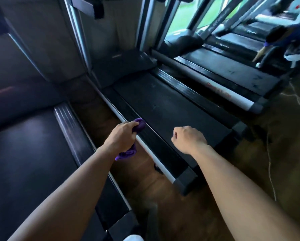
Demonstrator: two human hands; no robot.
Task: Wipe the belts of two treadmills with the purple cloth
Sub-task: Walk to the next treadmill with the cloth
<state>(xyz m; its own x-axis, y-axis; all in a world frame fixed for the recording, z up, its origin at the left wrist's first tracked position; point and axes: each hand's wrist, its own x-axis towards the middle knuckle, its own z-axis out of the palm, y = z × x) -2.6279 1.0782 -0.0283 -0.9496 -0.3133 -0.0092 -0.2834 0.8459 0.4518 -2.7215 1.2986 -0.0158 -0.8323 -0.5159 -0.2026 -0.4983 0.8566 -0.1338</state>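
Head view has your left hand (122, 136) gripping the limp, light purple cloth (126, 154) beside the black treadmill belt (171, 108), right hand (189, 139) clenched empty; it will likely bunch, so flatten it under your palm.

Inside left hand (121, 136): middle of crumpled purple cloth (139, 125) hidden, only two ends show. Palm side of right hand (187, 139) hidden, fingers curled under.
At 9 o'clock: glossy black treadmill belt (24, 153) cut by left edge.
At 2 o'clock: blurred dark-blue figure (281, 40), cut by right edge.
On grey side rail (241, 101): red lettering (218, 92) smeared, unreadable.
At 6 o'clock: white rounded object (133, 238) cut by bottom edge, unidentifiable.
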